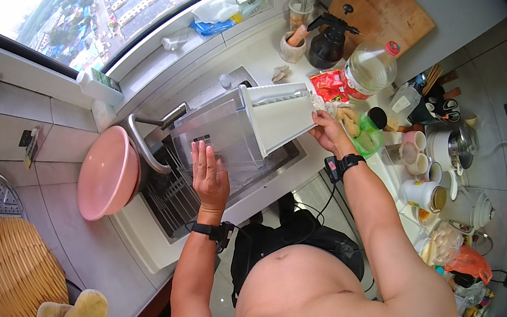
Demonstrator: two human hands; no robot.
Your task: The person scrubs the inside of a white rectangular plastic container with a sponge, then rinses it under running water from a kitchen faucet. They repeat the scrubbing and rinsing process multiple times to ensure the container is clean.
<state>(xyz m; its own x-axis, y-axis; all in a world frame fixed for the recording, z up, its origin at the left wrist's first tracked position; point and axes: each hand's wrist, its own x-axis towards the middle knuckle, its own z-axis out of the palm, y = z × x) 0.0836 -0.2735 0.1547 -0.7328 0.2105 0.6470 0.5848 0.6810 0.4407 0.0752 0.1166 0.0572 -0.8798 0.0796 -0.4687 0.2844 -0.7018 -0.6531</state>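
Observation:
A white plastic drawer with a clear front panel (225,133), like a refrigerator drawer, lies tilted on its side over the stainless steel sink (289,153). My right hand (328,133) grips the far end of its white body, at the right. My left hand (209,177) is held flat with fingers extended against or just before the clear panel; whether it touches is hard to tell. To the left of the panel arches the metal faucet (142,138), above a dark sink basin with a wire rack (171,200).
A pink basin (106,173) leans left of the faucet. Right of the drawer stand a large plastic bottle (370,69), a black spray bottle (327,44), a red packet (328,85) and ginger (347,120). Mugs (417,164) and pots crowd the right counter. A window sill (146,66) runs behind.

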